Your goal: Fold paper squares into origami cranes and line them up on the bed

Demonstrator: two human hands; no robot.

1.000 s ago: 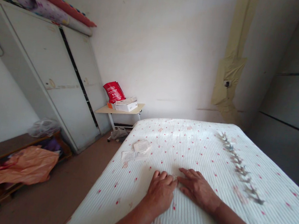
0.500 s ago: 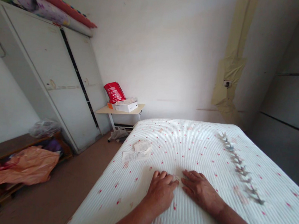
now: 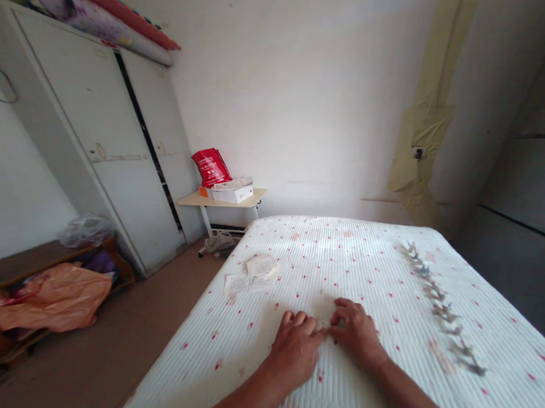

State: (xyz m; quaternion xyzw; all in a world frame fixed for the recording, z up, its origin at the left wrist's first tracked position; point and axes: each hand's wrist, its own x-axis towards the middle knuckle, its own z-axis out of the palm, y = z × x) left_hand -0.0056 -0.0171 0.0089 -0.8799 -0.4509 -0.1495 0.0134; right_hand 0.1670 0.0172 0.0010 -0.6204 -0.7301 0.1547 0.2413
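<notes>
Head view: my L hand (image 3: 294,351) is curled, fingertips on a small pale paper piece (image 3: 322,325); my R hand (image 3: 356,331) pinches its other side, thumb and index nearly closed. Piece lies btwn both grips, on the ribbed bedspread (image 3: 291,394). Printed paper slips (image 3: 259,271) sit beyond L grip; row of small folded figures (image 3: 441,307) runs right of R grip.

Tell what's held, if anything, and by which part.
The left hand and right hand finger a small pale piece; which part is held cannot be told.
</notes>
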